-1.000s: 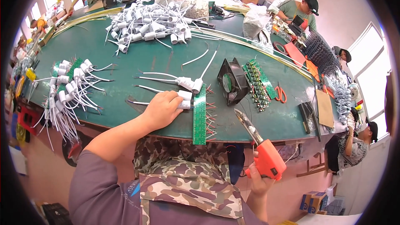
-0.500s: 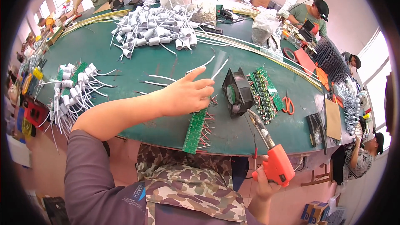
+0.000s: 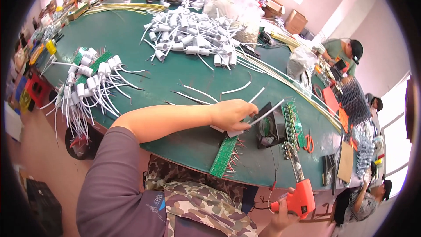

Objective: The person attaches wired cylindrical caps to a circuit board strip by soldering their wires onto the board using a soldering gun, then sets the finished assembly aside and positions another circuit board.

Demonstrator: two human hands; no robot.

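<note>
My left hand (image 3: 231, 114) reaches across the green table (image 3: 144, 66) and is closed over a white wired socket (image 3: 219, 128); its white lead (image 3: 267, 112) sticks out toward the black fan (image 3: 269, 128). Just below the hand, a long green circuit strip (image 3: 224, 156) with red leads lies near the table's front edge. My right hand (image 3: 280, 220) is low at the right, off the table, gripping an orange soldering gun (image 3: 301, 198) whose metal tip (image 3: 294, 163) points up at the table edge.
A big pile of white wired sockets (image 3: 193, 35) lies at the back. A finished bunch on green strips (image 3: 94, 79) is at the left. Green boards (image 3: 293, 125) and orange scissors (image 3: 309, 142) sit right of the fan. Other people work at the far right.
My left hand rose off the sockets, swung right with fingers spread, and now closes on a socket beside the fan. The soldering gun sank toward the lower edge. The view swung left.
</note>
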